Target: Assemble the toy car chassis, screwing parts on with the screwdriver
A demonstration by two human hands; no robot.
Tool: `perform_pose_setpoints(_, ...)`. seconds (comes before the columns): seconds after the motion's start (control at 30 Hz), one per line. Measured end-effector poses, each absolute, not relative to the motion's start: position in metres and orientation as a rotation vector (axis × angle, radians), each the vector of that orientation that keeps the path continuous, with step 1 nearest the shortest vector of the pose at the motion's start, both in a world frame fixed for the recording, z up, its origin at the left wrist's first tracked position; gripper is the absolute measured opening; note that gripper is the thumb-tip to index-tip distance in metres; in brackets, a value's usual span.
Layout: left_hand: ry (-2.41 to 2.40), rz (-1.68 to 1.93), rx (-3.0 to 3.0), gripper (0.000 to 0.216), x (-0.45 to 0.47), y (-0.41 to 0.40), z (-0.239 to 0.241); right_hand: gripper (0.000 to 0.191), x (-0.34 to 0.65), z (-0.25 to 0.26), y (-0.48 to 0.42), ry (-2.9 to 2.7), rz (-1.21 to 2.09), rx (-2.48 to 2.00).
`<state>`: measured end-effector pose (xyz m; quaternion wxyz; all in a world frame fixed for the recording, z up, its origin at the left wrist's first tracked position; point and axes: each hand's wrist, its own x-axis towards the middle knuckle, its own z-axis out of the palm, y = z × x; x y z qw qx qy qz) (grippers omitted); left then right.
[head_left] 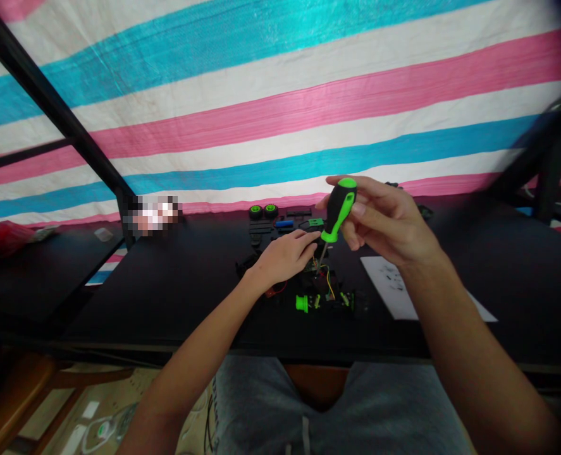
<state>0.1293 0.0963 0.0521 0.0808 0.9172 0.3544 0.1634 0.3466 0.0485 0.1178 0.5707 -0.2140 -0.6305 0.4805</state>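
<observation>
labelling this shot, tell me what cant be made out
Head view only:
Black-and-green plastic screwdriver: tip, blurred against small black parts.
Bare left hand: whatever lies beneath, hidden by it.
Flat white paper sheet: print too small, partly behind the right forearm.

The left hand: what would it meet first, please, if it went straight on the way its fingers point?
The left hand would probably meet the screwdriver first, around its green collar; depth is unclear here, so it might pass in front or behind.
</observation>
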Motion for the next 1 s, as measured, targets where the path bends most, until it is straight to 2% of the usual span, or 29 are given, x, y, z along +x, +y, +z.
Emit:
perform_pose_setpoints(0.3, 1.061, 0.486, 2.722, 0.038, 0.129, 0.095, 0.053, 0.059, 0.342, 0.119, 0.046, -1.529, 1.095, -0.532)
perform_pose_setpoints(0.63, 1.035, 0.513, 2.725, 0.040, 0.128, 0.096, 0.052, 0.036, 0.338, 0.115, 0.048, -1.462, 1.041, -0.548)
perform_pose_setpoints(0.83, 1.049, 0.488, 2.725, 0.040, 0.129, 0.096, 0.053, 0.046, 0.339, 0.120, 0.042, -1.504, 1.082, -0.585)
perform_pose_setpoints(1.0, 1.047, 0.486, 2.742, 0.039, 0.129, 0.096, 0.053, 0.041, 0.340, 0.120, 0.042, -1.501, 1.107, -0.552)
